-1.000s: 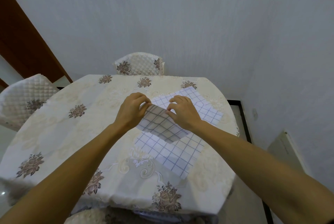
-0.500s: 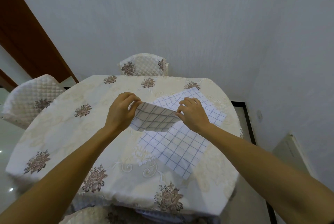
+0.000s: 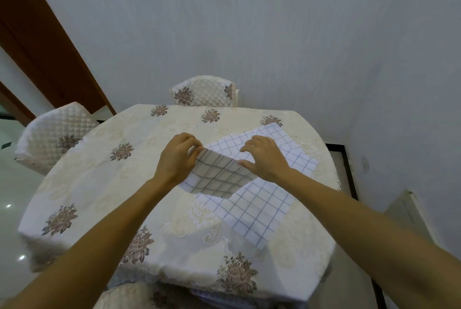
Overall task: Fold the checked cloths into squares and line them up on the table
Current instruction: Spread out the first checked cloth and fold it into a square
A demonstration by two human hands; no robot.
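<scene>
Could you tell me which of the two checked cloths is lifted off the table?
The smaller, darker-lined cloth, pinched by the left hand; the larger blue-lined cloth lies flat beneath it.

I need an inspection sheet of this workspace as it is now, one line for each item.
Surface: round table with cream flowered tablecloth.
Job's things: white checked cloth with blue lines, partly folded; one flap lifted off the table.
Clutter: nothing seen.
Hands: left hand pinches the flap's edge; right hand has its fingers spread on the cloth, thumb at the flap.
Cables: nothing seen.
Surroundings: quilted cream chairs, grey wall, brown wooden frame.
</scene>
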